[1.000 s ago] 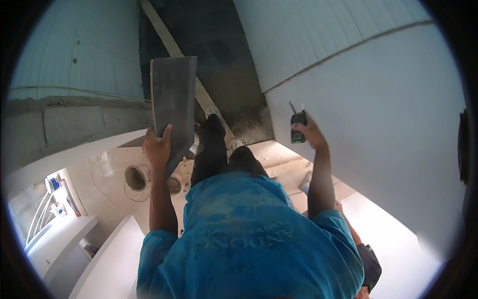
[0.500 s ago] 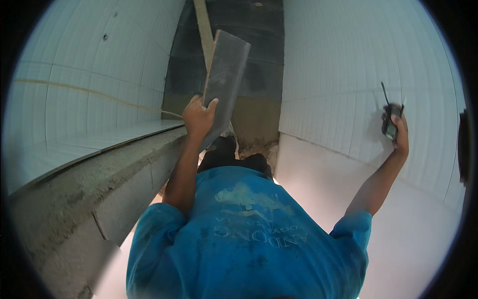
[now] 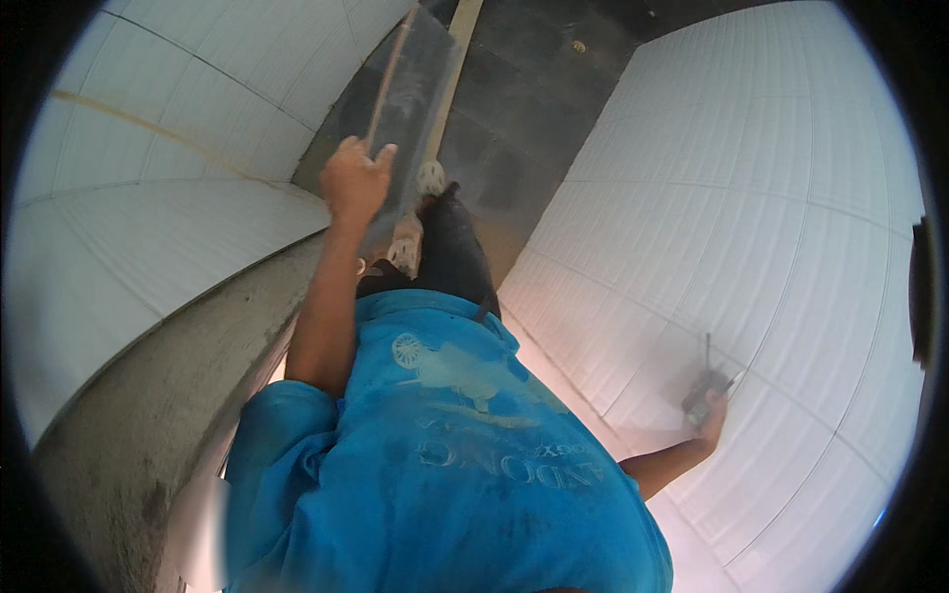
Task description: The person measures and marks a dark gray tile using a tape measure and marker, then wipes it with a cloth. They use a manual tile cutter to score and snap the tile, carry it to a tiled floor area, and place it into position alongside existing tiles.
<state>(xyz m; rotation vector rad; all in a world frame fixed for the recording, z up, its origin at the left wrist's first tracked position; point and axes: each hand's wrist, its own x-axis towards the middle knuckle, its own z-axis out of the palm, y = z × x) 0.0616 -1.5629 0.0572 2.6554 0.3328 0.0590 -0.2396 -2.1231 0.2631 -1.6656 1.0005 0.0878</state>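
A grey rectangular tile (image 3: 410, 109), long and flat, is held up edge-on toward the dark untiled strip of wall (image 3: 534, 119) that runs between two white-tiled surfaces. The left hand (image 3: 354, 183) grips the tile near its lower end, thumb and fingers closed around its edge, the arm stretched out straight from the shoulder of a bright blue T-shirt (image 3: 445, 465). The tile tilts slightly, its upper end close to a pale wooden batten (image 3: 457, 49) that crosses the dark strip.

Well apart from the tile, low on the other side, the right hand (image 3: 710, 415) is closed on a small dark hand tool (image 3: 702, 387) with a thin prong sticking up from it; what kind of tool it is cannot be told. That hand rests close against the white tiled wall (image 3: 751, 217) on the person's right.

Below the raised tile, dark trousers (image 3: 457, 252) and a light-coloured shoe (image 3: 403, 247) show. To the left, a rough grey concrete ledge (image 3: 168, 395) runs along the foot of the other white tiled wall (image 3: 168, 128), which carries a faint yellowish line across its face.
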